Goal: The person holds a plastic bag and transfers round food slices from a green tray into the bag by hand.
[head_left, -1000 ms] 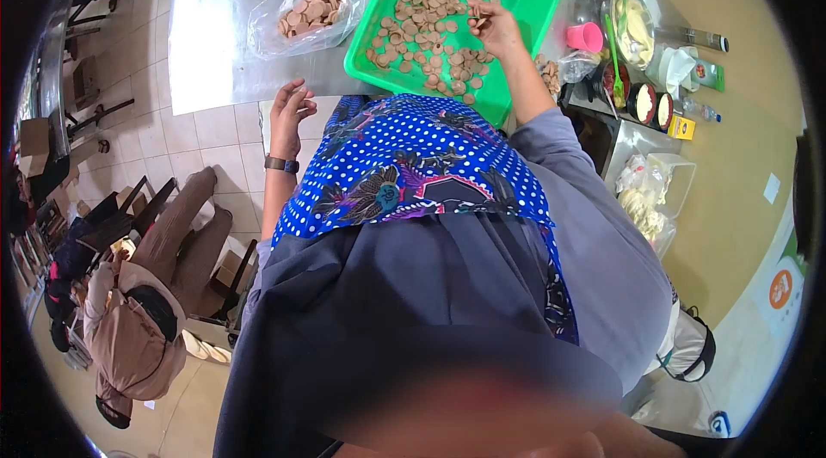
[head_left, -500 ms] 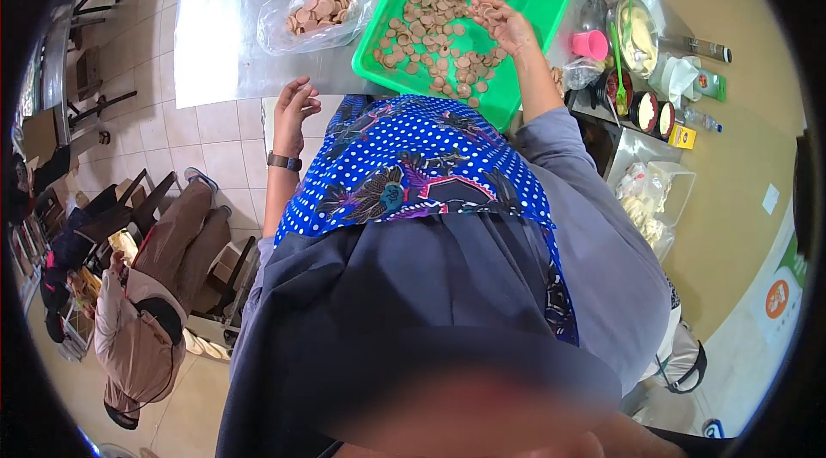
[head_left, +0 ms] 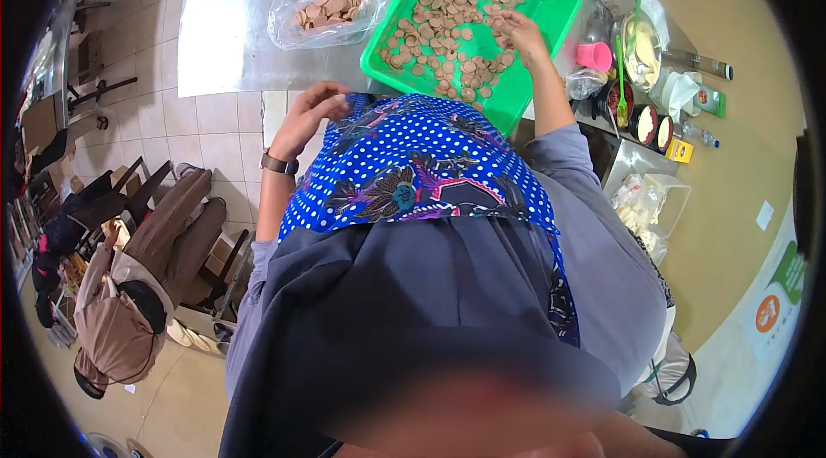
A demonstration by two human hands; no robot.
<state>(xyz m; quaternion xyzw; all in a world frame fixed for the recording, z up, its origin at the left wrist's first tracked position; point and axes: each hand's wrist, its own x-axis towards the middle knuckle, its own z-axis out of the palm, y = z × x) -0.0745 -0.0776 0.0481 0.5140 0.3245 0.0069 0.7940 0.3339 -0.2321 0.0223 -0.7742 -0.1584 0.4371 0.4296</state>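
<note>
"How do my hands stand?"

"Right grip [head_left: 520,33] half-curled over brown discs [head_left: 447,6] in the green tray [head_left: 555,6]; I can't tell if it's holding any. Left grip [head_left: 305,117] slack, empty. I'd pinch lightly"

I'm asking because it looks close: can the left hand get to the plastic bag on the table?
Probably yes. The left hand is near the edge of the table, and only bare metal seems to lie between it and the plastic bag.
</note>
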